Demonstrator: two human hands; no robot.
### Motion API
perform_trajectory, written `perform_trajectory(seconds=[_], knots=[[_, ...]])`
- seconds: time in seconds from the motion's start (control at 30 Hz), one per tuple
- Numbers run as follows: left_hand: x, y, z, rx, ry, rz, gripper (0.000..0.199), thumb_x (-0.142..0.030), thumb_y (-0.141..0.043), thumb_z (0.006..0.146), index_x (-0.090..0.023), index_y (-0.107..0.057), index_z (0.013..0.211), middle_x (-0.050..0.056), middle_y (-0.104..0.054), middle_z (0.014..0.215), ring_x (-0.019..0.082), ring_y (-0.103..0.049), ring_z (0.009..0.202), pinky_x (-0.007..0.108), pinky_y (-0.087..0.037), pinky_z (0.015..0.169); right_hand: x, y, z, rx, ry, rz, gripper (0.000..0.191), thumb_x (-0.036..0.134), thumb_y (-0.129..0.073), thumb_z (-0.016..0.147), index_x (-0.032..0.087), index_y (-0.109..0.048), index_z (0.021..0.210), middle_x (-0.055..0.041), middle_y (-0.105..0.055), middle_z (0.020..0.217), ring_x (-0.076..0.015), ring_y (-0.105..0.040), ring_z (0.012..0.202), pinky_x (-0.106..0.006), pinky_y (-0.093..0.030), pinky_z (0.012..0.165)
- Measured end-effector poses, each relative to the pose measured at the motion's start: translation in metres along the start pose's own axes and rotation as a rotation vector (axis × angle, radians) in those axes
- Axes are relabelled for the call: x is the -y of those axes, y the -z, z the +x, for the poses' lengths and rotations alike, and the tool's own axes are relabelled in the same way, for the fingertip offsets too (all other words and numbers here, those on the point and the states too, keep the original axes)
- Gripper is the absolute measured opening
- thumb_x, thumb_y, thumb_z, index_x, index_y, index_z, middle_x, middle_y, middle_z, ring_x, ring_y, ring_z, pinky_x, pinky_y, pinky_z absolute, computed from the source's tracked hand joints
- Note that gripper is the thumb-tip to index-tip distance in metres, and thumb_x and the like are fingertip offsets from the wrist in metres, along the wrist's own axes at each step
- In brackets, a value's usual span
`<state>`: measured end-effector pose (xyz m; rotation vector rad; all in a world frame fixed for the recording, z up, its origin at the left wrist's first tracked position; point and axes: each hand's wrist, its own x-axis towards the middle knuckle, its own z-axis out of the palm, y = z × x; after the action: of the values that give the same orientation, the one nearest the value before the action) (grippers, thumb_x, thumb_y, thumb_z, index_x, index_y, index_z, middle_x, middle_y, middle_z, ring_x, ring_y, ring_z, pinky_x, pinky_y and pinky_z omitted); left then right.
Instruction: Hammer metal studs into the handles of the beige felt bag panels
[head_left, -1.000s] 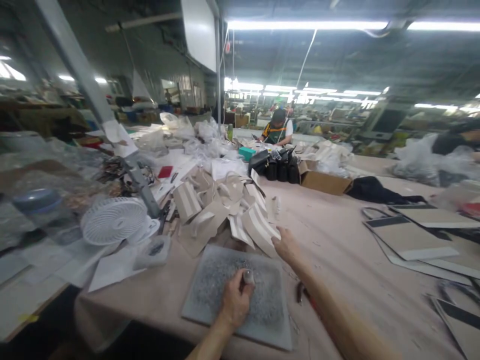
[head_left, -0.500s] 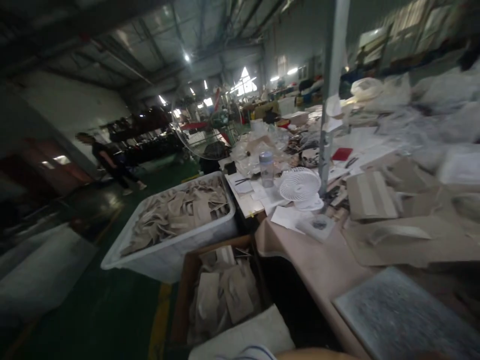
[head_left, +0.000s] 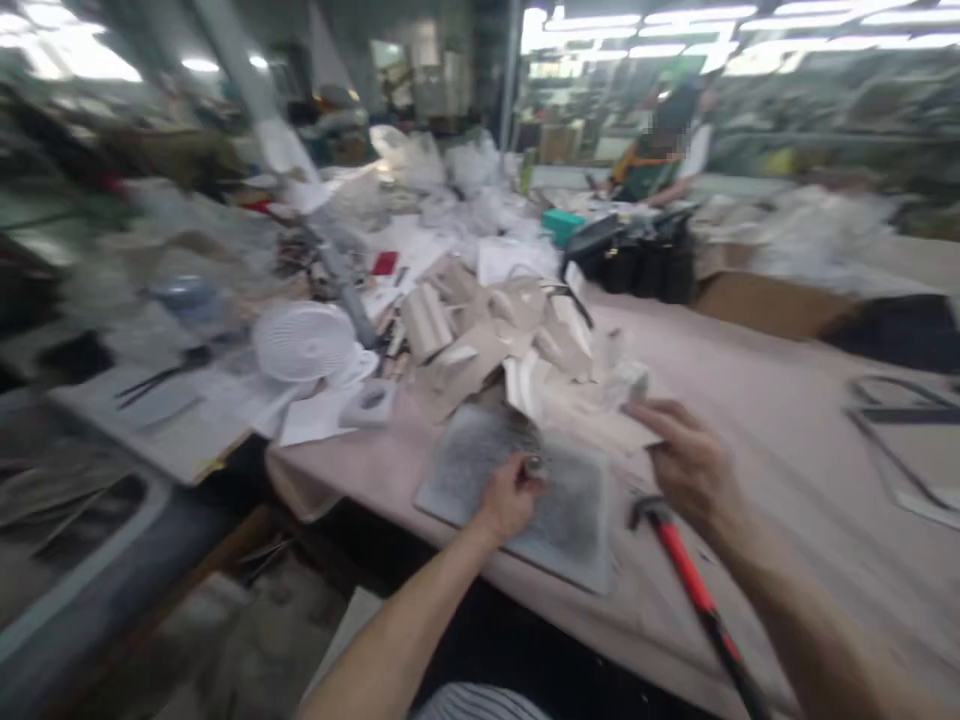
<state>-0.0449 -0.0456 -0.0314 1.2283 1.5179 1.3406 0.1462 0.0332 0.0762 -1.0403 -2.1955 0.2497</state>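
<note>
My left hand [head_left: 514, 495] is closed over the grey stone slab [head_left: 577, 505], gripping a short metal tool with a round end [head_left: 534, 466]. Its lower end is hidden by the fingers. To the right, my right hand [head_left: 694, 455] pinches the near edge of a flat beige piece [head_left: 600, 425], which reaches back to the pile of beige pieces [head_left: 517, 320]. Just below that hand, a hammer [head_left: 686, 570] with a red and black handle lies on the table, its head toward the slab. Motion blurs fine detail.
A white fan [head_left: 304, 342] and a water bottle [head_left: 184, 300] stand at the left. Black bags [head_left: 637, 255] and a teal box [head_left: 562, 225] are at the back, near another person [head_left: 656, 165]. A bag with dark handles [head_left: 919, 450] lies at the right on the pink-covered table [head_left: 780, 400].
The view has swung right, from the bins and floor to the table. Both my hands have come into view, the left with the metal tool, the right with the beige piece.
</note>
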Motion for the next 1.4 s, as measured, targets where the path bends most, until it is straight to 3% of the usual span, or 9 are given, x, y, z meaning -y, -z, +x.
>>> perform_trajectory(seconds=[0.1, 0.2, 0.3, 0.47, 0.63, 0.9, 1.03, 1.17, 1.4], knots=[[0.005, 0.004, 0.001, 0.021, -0.006, -0.062, 0.019, -0.023, -0.063, 0.08, -0.016, -0.065, 0.098, 0.005, -0.073, 0.089, 0.018, -0.066, 0.082, 0.026, -0.052, 0.074, 0.0, 0.016, -0.086, 0.065, 0.072, -0.13, 0.036, 0.019, -0.039, 0.097, 0.025, -0.071, 0.112, -0.0108, -0.063, 0.126, -0.0252, -0.056, 0.118, -0.051, -0.041, 0.104], [0.004, 0.007, -0.004, -0.003, 0.043, -0.1, 0.023, -0.033, -0.063, 0.084, -0.016, -0.065, 0.099, 0.005, -0.074, 0.091, 0.016, -0.067, 0.08, 0.025, -0.051, 0.073, 0.01, -0.009, -0.158, 0.357, 0.113, -0.154, 0.043, 0.015, -0.042, 0.093, 0.028, -0.064, 0.127, -0.01, -0.056, 0.141, -0.0278, -0.045, 0.135, -0.057, -0.034, 0.112], [-0.001, 0.001, -0.001, 0.006, 0.03, -0.168, 0.026, -0.035, -0.068, 0.081, -0.016, -0.064, 0.098, 0.007, -0.075, 0.094, 0.017, -0.068, 0.084, 0.027, -0.052, 0.078, 0.01, -0.027, -0.196, 0.52, 0.13, -0.076, 0.045, 0.016, -0.042, 0.094, 0.027, -0.058, 0.135, -0.0097, -0.043, 0.153, -0.0272, -0.026, 0.147, -0.056, -0.027, 0.117], [-0.019, -0.028, 0.013, 0.197, -0.082, -0.198, 0.021, -0.031, -0.07, 0.079, -0.016, -0.066, 0.094, 0.007, -0.075, 0.093, 0.019, -0.069, 0.085, 0.028, -0.053, 0.079, -0.006, -0.019, -0.184, 0.601, 0.287, 0.01, 0.045, 0.023, -0.045, 0.096, 0.025, -0.051, 0.141, -0.0089, -0.044, 0.152, -0.0258, -0.014, 0.15, -0.056, -0.02, 0.12], [-0.023, -0.05, 0.014, 0.324, -0.104, -0.168, 0.018, -0.027, -0.068, 0.078, -0.017, -0.067, 0.094, 0.006, -0.075, 0.093, 0.018, -0.069, 0.084, 0.027, -0.053, 0.077, -0.016, -0.016, -0.155, 0.629, 0.379, -0.004, 0.04, 0.024, -0.051, 0.095, 0.027, -0.057, 0.134, -0.0071, -0.054, 0.143, -0.0254, -0.022, 0.148, -0.056, -0.018, 0.12], [-0.01, -0.047, 0.01, 0.354, -0.052, -0.161, 0.019, -0.028, -0.067, 0.079, -0.016, -0.064, 0.093, 0.007, -0.075, 0.089, 0.018, -0.068, 0.078, 0.027, -0.053, 0.073, -0.004, -0.006, -0.157, 0.636, 0.212, 0.016, 0.059, 0.016, -0.055, 0.08, 0.029, -0.052, 0.138, -0.0061, -0.049, 0.148, -0.0259, -0.029, 0.144, -0.058, -0.012, 0.12], [-0.01, -0.046, 0.012, 0.382, -0.03, -0.189, 0.021, -0.03, -0.068, 0.079, -0.016, -0.063, 0.093, 0.006, -0.075, 0.088, 0.018, -0.068, 0.078, 0.027, -0.053, 0.073, -0.014, 0.003, -0.175, 0.353, 0.059, -0.122, 0.054, 0.008, -0.048, 0.081, 0.023, -0.056, 0.132, -0.01, -0.053, 0.142, -0.0267, -0.038, 0.138, -0.054, -0.028, 0.115], [-0.011, -0.045, 0.013, 0.426, -0.051, -0.138, 0.017, -0.028, -0.066, 0.08, -0.015, -0.065, 0.091, 0.006, -0.074, 0.087, 0.017, -0.066, 0.077, 0.026, -0.052, 0.072, -0.036, 0.008, -0.202, 0.042, -0.332, -0.35, 0.034, 0.018, -0.045, 0.089, 0.016, -0.06, 0.12, -0.0165, -0.06, 0.121, -0.0276, -0.056, 0.11, -0.044, -0.048, 0.093], [-0.008, -0.046, 0.014, 0.423, -0.105, -0.077, 0.014, -0.023, -0.064, 0.08, -0.017, -0.066, 0.091, 0.005, -0.075, 0.087, 0.017, -0.067, 0.078, 0.027, -0.053, 0.072, -0.04, 0.017, -0.211, 0.332, -0.683, -0.534, 0.019, 0.029, -0.043, 0.094, 0.016, -0.058, 0.093, -0.0101, -0.058, 0.087, -0.0227, -0.056, 0.077, -0.033, -0.042, 0.069]])
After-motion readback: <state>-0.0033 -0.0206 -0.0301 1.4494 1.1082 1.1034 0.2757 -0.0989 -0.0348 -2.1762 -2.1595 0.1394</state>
